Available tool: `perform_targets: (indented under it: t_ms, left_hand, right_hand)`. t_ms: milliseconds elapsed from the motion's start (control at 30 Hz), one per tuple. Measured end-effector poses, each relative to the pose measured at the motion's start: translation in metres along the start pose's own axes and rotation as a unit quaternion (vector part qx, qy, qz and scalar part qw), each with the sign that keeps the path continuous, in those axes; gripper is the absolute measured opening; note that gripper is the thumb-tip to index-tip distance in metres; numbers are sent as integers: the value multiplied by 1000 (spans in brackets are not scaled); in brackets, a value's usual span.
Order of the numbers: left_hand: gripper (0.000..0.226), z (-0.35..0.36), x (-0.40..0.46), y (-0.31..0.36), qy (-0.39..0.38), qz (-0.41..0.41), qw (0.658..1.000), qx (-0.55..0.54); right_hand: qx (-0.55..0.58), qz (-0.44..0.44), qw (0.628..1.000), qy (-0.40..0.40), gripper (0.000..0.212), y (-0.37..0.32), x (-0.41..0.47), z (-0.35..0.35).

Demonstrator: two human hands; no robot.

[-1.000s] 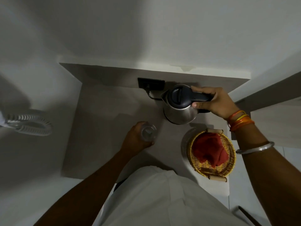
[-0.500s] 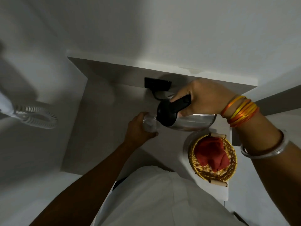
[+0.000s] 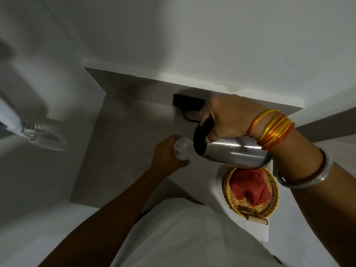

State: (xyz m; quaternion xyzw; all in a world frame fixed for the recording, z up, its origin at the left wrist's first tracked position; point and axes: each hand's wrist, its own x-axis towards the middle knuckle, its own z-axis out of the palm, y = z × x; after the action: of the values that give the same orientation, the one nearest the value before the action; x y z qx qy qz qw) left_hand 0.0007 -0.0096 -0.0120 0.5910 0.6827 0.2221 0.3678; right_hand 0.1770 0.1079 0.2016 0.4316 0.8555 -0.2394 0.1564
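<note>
Kettle [image 3: 231, 153], steel with a black top, hangs tipped on its side just right of centre, above the grey surface [image 3: 125, 141]. I read its long axis as running from 3 o'clock to 9 o'clock: base toward 3, black lid and spout end toward 9, right against the mouth of the glass [image 3: 183, 148]. The right hand [image 3: 227, 120] is clamped on the black handle from the 12 o'clock side, fingers curled round it, with orange and yellow bangles on the wrist. At 9 o'clock from the kettle the left hand [image 3: 165, 155] is wrapped round the clear glass; I cannot tell whether the glass rests on the surface. At 5 o'clock, partly under the kettle's belly from my view, sits a wicker basket [image 3: 250, 212] holding a red cloth [image 3: 248, 186]. At 12 o'clock, behind the right hand, a black socket plate [image 3: 188, 100] sits on the back wall. Far out at 9 o'clock hangs a white coiled cord [image 3: 48, 135], well apart.
</note>
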Motion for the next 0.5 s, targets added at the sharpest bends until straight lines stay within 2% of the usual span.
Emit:
perform_targets:
  t_ms: [267,500]
  left_hand:
    - [95,7,2,-10,-18,7,999,29]
    - [72,12,-1,-10,0,27,999,23]
  right_hand:
    - [-16,5,1000,-19,39,-10,2,-10]
    - [-31,32,998,-51,34,-19,5,-16]
